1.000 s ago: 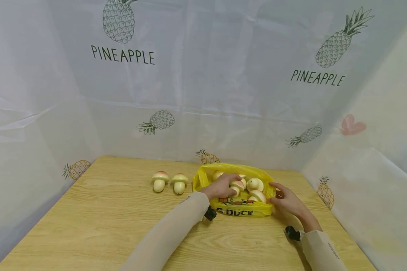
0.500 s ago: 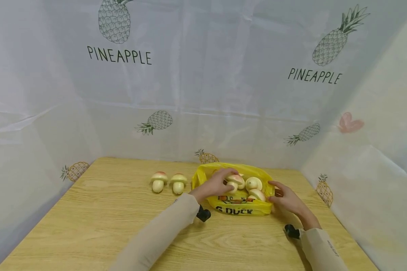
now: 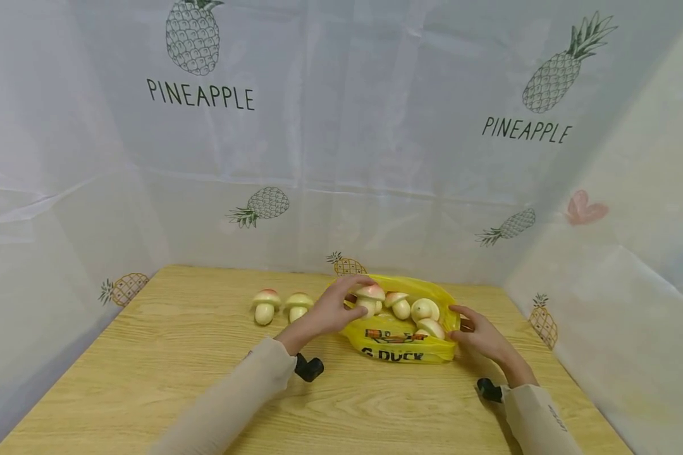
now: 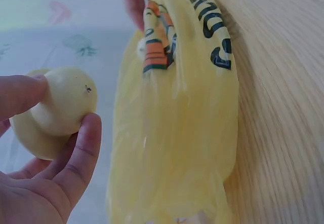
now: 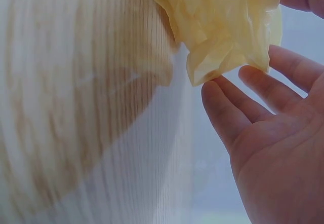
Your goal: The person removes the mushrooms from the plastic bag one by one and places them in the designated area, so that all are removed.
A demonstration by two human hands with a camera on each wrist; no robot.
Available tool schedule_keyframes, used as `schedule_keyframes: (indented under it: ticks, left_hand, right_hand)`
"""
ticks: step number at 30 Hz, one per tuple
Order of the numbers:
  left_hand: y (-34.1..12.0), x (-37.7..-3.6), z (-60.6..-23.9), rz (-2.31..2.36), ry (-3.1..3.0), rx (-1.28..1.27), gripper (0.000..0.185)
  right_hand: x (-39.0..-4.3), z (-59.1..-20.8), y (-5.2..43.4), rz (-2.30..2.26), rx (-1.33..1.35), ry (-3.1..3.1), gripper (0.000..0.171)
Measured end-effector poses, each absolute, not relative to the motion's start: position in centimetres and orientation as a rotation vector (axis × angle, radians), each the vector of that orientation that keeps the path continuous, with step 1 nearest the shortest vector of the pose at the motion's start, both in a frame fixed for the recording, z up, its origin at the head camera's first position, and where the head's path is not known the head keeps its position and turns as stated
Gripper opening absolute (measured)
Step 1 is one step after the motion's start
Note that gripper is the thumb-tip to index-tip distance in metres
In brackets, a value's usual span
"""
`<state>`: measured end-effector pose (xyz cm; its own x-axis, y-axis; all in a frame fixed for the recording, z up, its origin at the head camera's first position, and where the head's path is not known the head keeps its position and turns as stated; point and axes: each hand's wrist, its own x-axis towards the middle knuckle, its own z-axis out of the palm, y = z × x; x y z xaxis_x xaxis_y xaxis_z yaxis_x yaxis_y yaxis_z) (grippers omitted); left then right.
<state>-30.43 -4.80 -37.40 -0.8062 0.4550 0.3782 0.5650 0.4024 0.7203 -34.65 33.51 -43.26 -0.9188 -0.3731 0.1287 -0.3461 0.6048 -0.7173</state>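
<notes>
The left hand [image 3: 330, 309] holds one toy mushroom [image 3: 369, 298] pinched by its stem between thumb and fingers, cap up, so its long axis stands close to upright. It hangs over the left end of the yellow bag [image 3: 401, 344], which lies near the far edge of the table [image 3: 165, 366], right of centre. From that hand the two mushrooms on the table [image 3: 281, 306] lie to the left, near the same far edge, standing side by side and just apart from each other; the left hand is plainly the nearer one to them. In the left wrist view the thumb and a finger curl round the pale stem [image 4: 63, 107], with the bag's printed side just to the right.

The right hand [image 3: 480, 338] sits at the bag's right end, with fingers nearly straight and relaxed; in the right wrist view the fingertips [image 5: 223, 95] meet a crumpled corner of the plastic (whether the thumb pinches it I cannot tell).

Counted: one mushroom held, two on the table, and three that I can see in the bag [image 3: 418, 313], possibly more hidden. One bag, two hands.
</notes>
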Motion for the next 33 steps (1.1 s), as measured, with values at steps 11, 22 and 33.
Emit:
schedule_keyframes:
  ticks: [11, 22, 33]
  left_hand:
    - [-9.8, -28.6, -38.1, -1.486, -2.428, -0.841, 0.053]
    - [-13.9, -24.7, -36.2, -1.494, -2.414, -0.738, 0.048]
    - [-18.8, -26.9, -39.2, -1.327, -2.395, -0.682, 0.051]
  right_hand:
    - [-34.5, -43.2, 33.5, -1.233, -0.609, 2.783, 0.073]
    - [-34.3, -42.6, 33.1, -1.241, -0.587, 2.760, 0.073]
    - [-34.5, -43.1, 33.2, -1.277, -0.588, 2.751, 0.074]
